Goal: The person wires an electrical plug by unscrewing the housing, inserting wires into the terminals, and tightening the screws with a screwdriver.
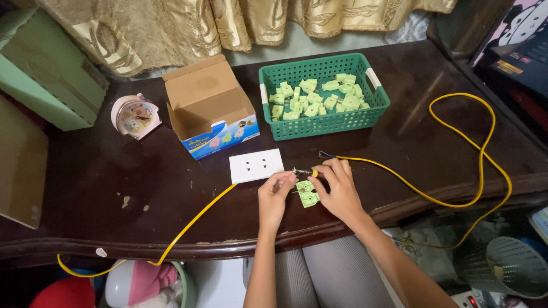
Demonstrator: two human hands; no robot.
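Observation:
My left hand (275,195) pinches the edge of a small light green plug part (307,193) lying on the dark wooden table (142,188). My right hand (337,185) holds a small yellow-handled screwdriver (305,172) over the same part. A yellow cable (456,142) loops across the right of the table and ends in bare wires near my right hand. A white double wall socket (256,165) lies just left of my hands, with another yellow cable (188,225) running from it off the front edge.
A green plastic basket (323,122) holding several light green plug parts stands behind my hands. An open cardboard box (208,108) and a pink alarm clock (135,116) sit at the back left. Curtains hang behind the table; a fan (505,268) is lower right.

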